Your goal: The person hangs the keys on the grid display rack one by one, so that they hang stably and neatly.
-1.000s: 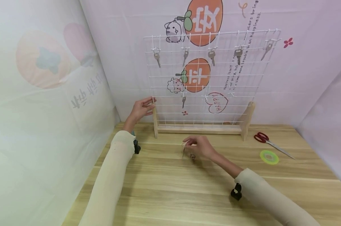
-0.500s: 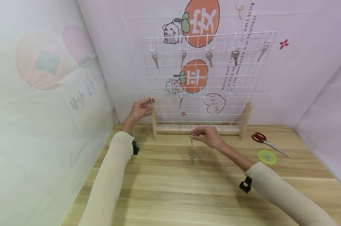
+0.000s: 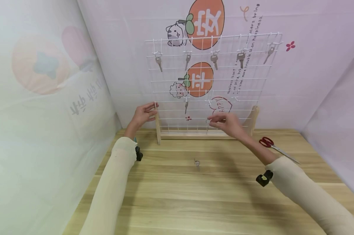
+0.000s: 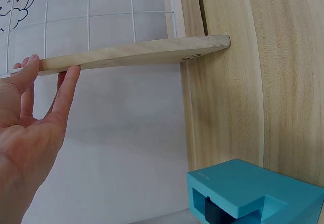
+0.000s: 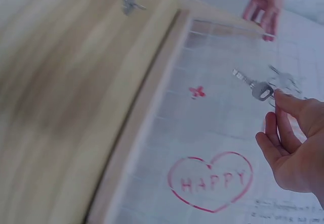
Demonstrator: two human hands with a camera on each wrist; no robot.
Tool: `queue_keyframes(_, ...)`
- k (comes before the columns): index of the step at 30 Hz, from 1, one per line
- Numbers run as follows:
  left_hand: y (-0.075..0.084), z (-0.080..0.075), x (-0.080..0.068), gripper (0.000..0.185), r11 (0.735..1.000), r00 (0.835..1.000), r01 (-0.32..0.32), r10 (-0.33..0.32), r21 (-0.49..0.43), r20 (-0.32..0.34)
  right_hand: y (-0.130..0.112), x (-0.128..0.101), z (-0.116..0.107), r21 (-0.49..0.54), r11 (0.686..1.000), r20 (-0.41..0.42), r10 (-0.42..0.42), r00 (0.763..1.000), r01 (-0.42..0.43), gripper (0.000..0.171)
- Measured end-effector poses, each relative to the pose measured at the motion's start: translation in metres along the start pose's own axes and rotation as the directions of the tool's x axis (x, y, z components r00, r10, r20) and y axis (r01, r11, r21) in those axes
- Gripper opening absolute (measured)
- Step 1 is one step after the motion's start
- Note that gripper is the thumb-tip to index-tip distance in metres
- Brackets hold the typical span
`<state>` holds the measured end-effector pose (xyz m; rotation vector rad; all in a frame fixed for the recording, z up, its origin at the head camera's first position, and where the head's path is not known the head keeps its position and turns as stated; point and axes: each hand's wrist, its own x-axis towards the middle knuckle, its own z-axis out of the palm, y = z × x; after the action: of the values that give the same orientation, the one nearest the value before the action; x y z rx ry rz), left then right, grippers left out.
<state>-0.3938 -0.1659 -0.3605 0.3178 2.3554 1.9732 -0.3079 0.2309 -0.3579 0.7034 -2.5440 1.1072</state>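
Observation:
In the head view my right hand (image 3: 228, 124) is raised before the lower part of a white wire grid rack (image 3: 194, 136) on a wooden stand. Thumb and forefinger pinch a silver key (image 5: 260, 89) by its ring end, its blade pointing away from the hand in the right wrist view. My left hand (image 3: 143, 116) grips the upper end of the rack's left wooden post (image 4: 136, 52), thumb on one side and fingers on the other. Several keys hang along the upper hooks, among them one key (image 3: 214, 60) near the middle. Another key (image 3: 186, 107) hangs lower down.
One more key with a ring (image 3: 197, 163) lies on the wooden table (image 3: 165, 195). Red-handled scissors (image 3: 282, 152) lie at the right. A teal box-shaped object (image 4: 253, 188) stands near the left post. Bare white hooks (image 3: 208, 102) sit on the lower grid.
My right hand has lifted the key from above the table, up and rightward to the grid. The left hand stays on the post. The right sleeve now covers the yellow-green disc.

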Motion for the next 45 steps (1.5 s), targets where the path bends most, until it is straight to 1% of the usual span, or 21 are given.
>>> queue_keyframes(4, 0.008, 0.0, -0.007, 0.053, 1.0, 1.0, 0.008, -0.008, -0.011, 0.009, -0.008, 0.01, -0.014, -0.021, 1.0, -0.051, -0.015, 0.999, 0.014, 0.022)
queue_keyframes(9, 0.015, 0.0, -0.011, 0.054, 0.999, 1.0, 0.015, -0.014, -0.039, 0.022, -0.016, 0.018, -0.024, -0.026, 1.0, -0.081, -0.016, 0.997, 0.014, 0.022)
queue_keyframes(14, 0.008, 0.001, -0.007, 0.054, 1.0, 1.0, 0.002, -0.002, -0.027, 0.017, -0.018, 0.027, -0.026, -0.026, 1.0, -0.111, 0.001, 0.994, -0.004, 0.023)
queue_keyframes(20, -0.001, 0.001, -0.002, 0.052, 1.0, 1.0, -0.019, 0.019, -0.01, -0.002, -0.015, 0.034, -0.028, -0.039, 0.999, -0.13, -0.022, 0.991, 0.017, 0.023)
queue_keyframes(23, -0.002, 0.0, -0.001, 0.053, 1.0, 1.0, -0.023, 0.023, -0.007, 0.005, -0.014, 0.035, -0.029, -0.037, 0.999, -0.133, -0.023, 0.991, 0.019, 0.022)
queue_keyframes(26, -0.003, 0.0, 0.0, 0.053, 1.0, 1.0, -0.021, 0.021, -0.007, 0.001, -0.013, 0.036, -0.029, -0.023, 1.0, -0.136, -0.004, 0.991, 0.001, 0.022)
queue_keyframes(30, -0.003, -0.001, 0.0, 0.052, 1.0, 1.0, -0.017, 0.017, -0.006, -0.004, -0.011, 0.037, -0.028, -0.027, 1.0, -0.137, 0.01, 0.991, -0.014, 0.023)
queue_keyframes(36, -0.005, -0.001, 0.001, 0.051, 1.0, 1.0, -0.019, 0.019, -0.006, -0.004, -0.009, 0.037, -0.027, -0.058, 0.998, -0.129, -0.021, 0.991, 0.014, 0.023)
queue_keyframes(45, -0.006, -0.002, 0.002, 0.052, 1.0, 1.0, -0.027, 0.027, -0.009, 0.004, -0.016, 0.038, -0.03, -0.017, 1.0, -0.159, 0.001, 0.987, -0.004, 0.019)
